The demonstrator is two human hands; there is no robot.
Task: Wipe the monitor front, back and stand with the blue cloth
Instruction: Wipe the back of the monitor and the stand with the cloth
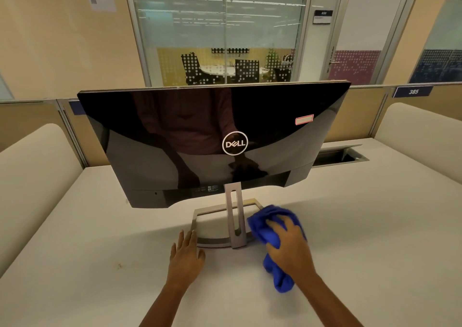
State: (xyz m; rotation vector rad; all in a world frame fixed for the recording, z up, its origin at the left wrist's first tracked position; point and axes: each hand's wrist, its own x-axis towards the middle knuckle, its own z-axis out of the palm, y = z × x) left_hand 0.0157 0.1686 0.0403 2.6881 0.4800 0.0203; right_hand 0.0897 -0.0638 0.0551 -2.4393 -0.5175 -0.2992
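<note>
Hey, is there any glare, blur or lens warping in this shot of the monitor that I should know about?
Head view: the monitor, glossy black, mirrors the person's torso and arms; the wide lens bows its top edge and the table; the blue cloth and right hand look slightly smeared; lighting is warm and soft.

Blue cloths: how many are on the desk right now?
1: the blue cloth bunched under the right hand, at the right side of the monitor stand. The monitor may hide others behind it.
</note>
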